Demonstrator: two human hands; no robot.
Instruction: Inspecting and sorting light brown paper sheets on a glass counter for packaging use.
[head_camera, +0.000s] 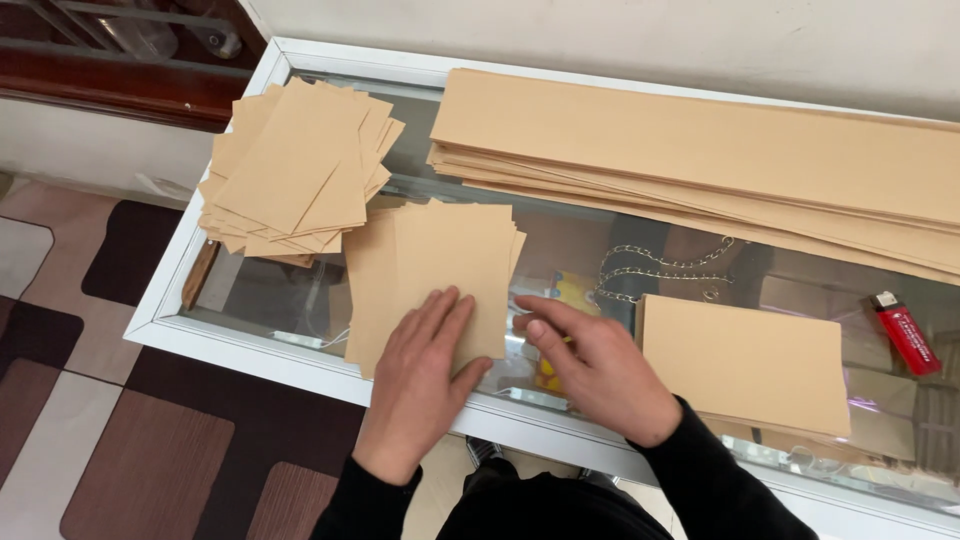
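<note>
- Hands first: your left hand lies flat, palm down and fingers spread, on the lower part of a small stack of tan paper sheets; its grip is open, pressing rather than clasping.
- Your right hand sits just beside the stack's right edge, fingers loosely curled and pointing left, thumb tip close to the paper's lower right corner; that grip is open too, and you cannot tell whether a fingertip actually touches the sheet.
- The stack under your left hand rests on the glass-topped bench, near its front white frame, roughly in the middle of the view.
- To the upper left, a fanned, untidy pile of folded tan pieces lies on the glass, well apart from your hands.
- Across the back right, a thick pile of long tan sheets stretches along the bench.
- To the right of your right hand, another neat stack of tan rectangles sits near the front edge.
- A red lighter lies on the glass at far right.
- Under the glass, a metal chain shows.
</note>
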